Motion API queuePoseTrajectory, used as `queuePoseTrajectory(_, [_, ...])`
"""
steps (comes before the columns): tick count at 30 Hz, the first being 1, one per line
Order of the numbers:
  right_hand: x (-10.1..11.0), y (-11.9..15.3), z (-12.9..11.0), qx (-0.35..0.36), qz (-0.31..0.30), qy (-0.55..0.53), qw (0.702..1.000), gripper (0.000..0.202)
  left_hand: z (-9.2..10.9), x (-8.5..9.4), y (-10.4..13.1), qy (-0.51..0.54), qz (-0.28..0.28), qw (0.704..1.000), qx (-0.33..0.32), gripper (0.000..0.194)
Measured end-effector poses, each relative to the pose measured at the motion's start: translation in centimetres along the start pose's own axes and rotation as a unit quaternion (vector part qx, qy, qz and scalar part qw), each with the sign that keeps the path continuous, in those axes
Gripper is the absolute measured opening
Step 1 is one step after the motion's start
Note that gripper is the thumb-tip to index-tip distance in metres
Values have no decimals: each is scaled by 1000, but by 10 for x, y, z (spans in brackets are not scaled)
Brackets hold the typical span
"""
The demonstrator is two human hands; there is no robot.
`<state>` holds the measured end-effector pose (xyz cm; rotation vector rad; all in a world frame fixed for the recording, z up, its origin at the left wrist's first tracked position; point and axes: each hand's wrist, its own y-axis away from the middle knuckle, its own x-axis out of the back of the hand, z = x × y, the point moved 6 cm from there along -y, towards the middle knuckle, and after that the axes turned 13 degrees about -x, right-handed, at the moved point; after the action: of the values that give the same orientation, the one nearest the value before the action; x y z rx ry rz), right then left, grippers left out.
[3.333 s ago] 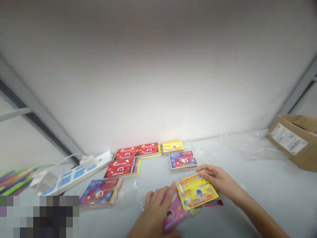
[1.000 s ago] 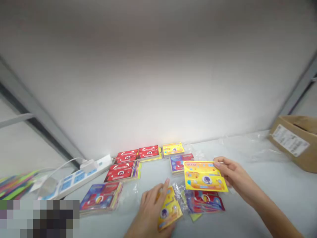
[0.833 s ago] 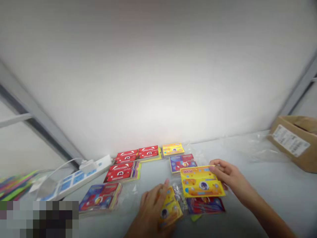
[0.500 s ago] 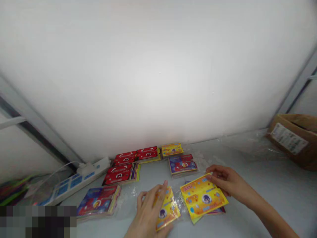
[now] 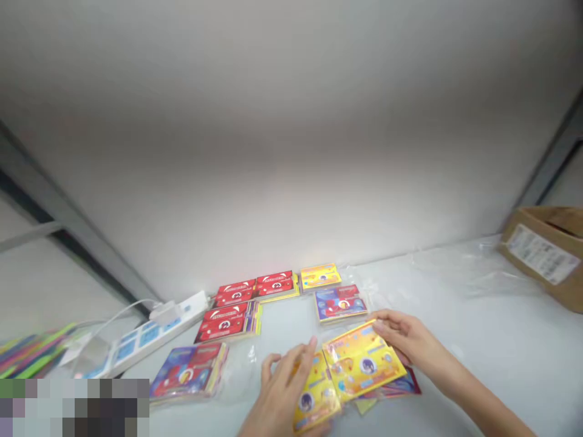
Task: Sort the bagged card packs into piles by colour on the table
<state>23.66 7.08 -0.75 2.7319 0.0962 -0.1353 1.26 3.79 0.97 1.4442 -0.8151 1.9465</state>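
My left hand (image 5: pixel 285 388) is closed around a yellow printed card (image 5: pixel 314 394) in a shiny clear sleeve, and its thumb side is partly hidden. My right hand (image 5: pixel 407 337) pinches a second yellow card (image 5: pixel 367 364), orange-patterned with a round blue emblem, by its upper right corner. That card's left edge overlaps or touches the yellow card in my left hand. Under it, partly covered, lies a purple and red card pack (image 5: pixel 396 386) on the table.
Red card packs (image 5: pixel 223 321) stand in stacks at the back left, beside a yellow pack (image 5: pixel 320 277) and a blue-red pack (image 5: pixel 341 302). A power strip (image 5: pixel 150 334) runs along the left. An open cardboard box (image 5: pixel 544 255) sits at the right, near crumpled clear plastic (image 5: pixel 473 264).
My right hand has brought its yellow card left and slightly up against the one in my left hand. More of the purple and red pack shows at the right. The view has shifted slightly.
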Motion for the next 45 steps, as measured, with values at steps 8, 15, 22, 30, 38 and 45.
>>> queuePoseTrajectory(8, [-6, 4, -5, 1, -19, -56, 998, 32, -3, -4, 2, 50, 2, 999, 16, 105])
queuePoseTrajectory(15, [-23, 2, 8, 4, -91, 7, 996, 34, 0, -2, 0, 106, 5, 994, 34, 109])
queuePoseTrajectory(22, [-41, 8, 16, -7, -122, -21, 992, 34, 11, -9, -4, 119, -18, 993, 17, 113])
queuePoseTrajectory(30, [-23, 9, 3, 64, -3, 89, 994, 32, 15, 5, -5, 121, 3, 992, 43, 108])
queuePoseTrajectory(38, [-54, 23, 18, -7, -211, 19, 977, 41, 16, -5, -6, 107, -19, 994, 21, 104])
queuePoseTrajectory(45, [-51, 26, 8, 22, -189, 98, 977, 46, 20, -5, -5, 115, -6, 993, 20, 103])
